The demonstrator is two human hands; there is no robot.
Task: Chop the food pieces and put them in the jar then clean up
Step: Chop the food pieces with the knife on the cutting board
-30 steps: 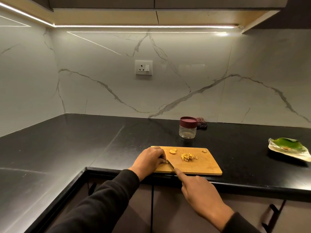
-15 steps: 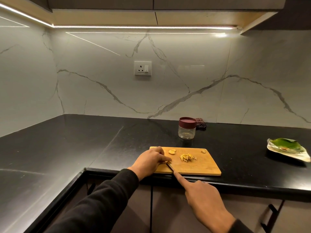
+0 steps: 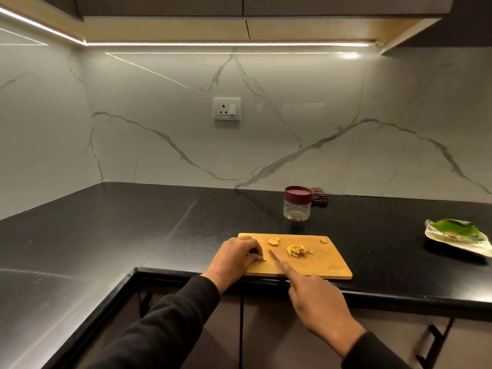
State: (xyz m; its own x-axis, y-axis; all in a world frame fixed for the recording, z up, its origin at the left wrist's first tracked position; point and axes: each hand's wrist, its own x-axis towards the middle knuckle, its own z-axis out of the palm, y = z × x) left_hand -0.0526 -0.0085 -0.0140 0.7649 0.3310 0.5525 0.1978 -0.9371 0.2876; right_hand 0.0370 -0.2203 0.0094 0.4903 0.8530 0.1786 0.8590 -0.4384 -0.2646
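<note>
- Since the earlier frames our knife (image 3: 274, 257) had pulled a bit to the right, so a small gap showed between the blade and our left hand (image 3: 237, 256), where before they sat almost touching.
- Biggest thing first: the black countertop (image 3: 133, 225) carried everything, with the wooden cutting board (image 3: 330, 262) sitting right at its front edge.
- Off to the right, well apart from the board, lay a plate (image 3: 458, 237) with something green on it.
- Behind the board stood the jar (image 3: 297, 203), lid on, with a dark cloth (image 3: 319, 198) just behind it.
- Our right hand (image 3: 316, 302) gripped the knife, index finger stretched along the spine; the handle was hidden under the palm.
- Our left hand was curled over a food piece (image 3: 262, 259) at the board's left, fingertips pinning it down.
- A pile of cut strips (image 3: 298, 250) sat right of the blade, and two uncut slices (image 3: 273, 241) lay just behind it.
- Pretty sure we were mid-chop: next cut needs the blade brought back against the pinned piece, knuckles tucked clear.
- Jar still needs opening later.
</note>
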